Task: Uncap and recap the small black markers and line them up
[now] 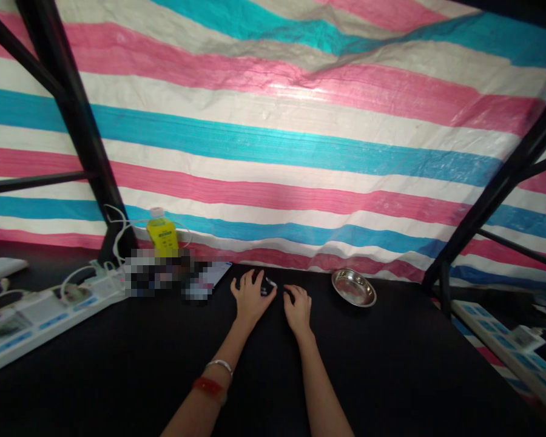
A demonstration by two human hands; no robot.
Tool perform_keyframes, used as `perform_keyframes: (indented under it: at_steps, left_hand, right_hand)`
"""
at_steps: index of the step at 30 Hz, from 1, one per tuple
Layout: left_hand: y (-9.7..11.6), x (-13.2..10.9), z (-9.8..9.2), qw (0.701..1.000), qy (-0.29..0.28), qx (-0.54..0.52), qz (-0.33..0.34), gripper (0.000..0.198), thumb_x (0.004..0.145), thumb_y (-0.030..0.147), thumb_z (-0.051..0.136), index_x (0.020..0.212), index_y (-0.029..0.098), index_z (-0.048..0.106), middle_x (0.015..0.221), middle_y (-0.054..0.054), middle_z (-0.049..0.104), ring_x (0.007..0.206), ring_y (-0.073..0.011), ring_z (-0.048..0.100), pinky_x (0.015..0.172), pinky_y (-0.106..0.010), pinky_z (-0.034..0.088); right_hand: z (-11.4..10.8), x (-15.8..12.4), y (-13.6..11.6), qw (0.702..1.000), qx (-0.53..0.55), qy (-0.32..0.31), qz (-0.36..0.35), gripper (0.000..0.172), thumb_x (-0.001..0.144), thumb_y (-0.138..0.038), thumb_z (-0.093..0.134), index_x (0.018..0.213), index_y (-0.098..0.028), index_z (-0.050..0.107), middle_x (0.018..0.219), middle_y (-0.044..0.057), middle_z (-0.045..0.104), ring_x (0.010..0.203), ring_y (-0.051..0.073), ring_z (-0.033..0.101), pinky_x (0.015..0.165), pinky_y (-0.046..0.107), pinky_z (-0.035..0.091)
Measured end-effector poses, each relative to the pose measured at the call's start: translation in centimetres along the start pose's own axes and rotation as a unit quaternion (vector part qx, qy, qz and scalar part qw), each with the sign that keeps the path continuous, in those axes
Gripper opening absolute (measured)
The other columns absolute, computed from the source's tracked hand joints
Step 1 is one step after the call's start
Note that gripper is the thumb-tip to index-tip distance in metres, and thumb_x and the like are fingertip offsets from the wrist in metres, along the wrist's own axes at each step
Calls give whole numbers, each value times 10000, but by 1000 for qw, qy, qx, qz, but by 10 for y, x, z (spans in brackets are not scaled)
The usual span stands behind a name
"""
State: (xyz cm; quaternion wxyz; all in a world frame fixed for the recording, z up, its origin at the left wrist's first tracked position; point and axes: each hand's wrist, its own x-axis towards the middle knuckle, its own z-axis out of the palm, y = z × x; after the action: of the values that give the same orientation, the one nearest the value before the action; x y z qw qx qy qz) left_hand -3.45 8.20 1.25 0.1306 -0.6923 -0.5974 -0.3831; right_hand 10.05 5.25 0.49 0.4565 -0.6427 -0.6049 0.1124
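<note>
My left hand [250, 296] is over the black table [273, 370], palm down, with its fingers spread. Between its thumb and index finger sits a small dark item with shiny, pale parts [270, 283]; it is too small to name, and the hand partly covers it. Just to the right, my right hand [299, 308] rests with fingers bent and a gap between thumb and forefinger. I see nothing held in it. A round, shallow metal dish [353, 287] stands to the right of my right hand, and no contents show in it.
Left of my hands lie a phone [216, 274] and a blurred-out patch. Behind stands a yellow bottle [162, 235]. A white power strip [50, 315] with cables runs along the left; another strip [505, 343] is at right. Black metal posts [73, 115] frame a striped sheet [273, 145].
</note>
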Motion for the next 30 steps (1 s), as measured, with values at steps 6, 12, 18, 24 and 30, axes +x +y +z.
perform_keyframes:
  at_steps: [6,12,18,24,30]
  left_hand:
    - [1,-3,-2,990,-3,-69,121,470,766,414,577,1197,228,546,1296,-147,471,1129,-272,491,990,-461,258]
    - [-1,-3,0,984,-30,-105,141,459,786,374,571,1214,216,526,1324,-149,429,1148,-259,479,982,-429,310]
    - [-7,-4,7,979,-69,-155,117,443,814,357,548,1234,228,492,1343,-132,383,1142,-235,477,988,-418,364]
    - [-10,-4,10,974,-46,-191,113,497,789,330,589,1258,233,458,1399,-125,295,1109,-230,498,980,-419,402]
    - [-10,-3,12,974,-35,-195,107,527,766,321,617,1254,201,456,1376,-140,310,1127,-223,482,1012,-407,373]
  right_hand:
    - [4,2,2,991,133,23,-2,324,855,-339,380,922,-242,681,916,19,695,894,188,606,866,322,393]
    - [6,2,4,991,135,17,3,264,805,-290,441,871,-256,695,830,-2,690,825,178,609,843,306,413]
    - [5,2,1,992,124,18,-1,236,779,-251,482,868,-240,700,809,14,684,816,185,609,838,327,418]
    - [7,3,1,991,126,26,-31,217,773,-259,526,895,-224,702,811,29,692,809,188,612,816,325,441]
    - [11,6,6,989,141,29,-37,242,784,-318,549,932,-208,707,832,54,690,823,192,615,811,327,461]
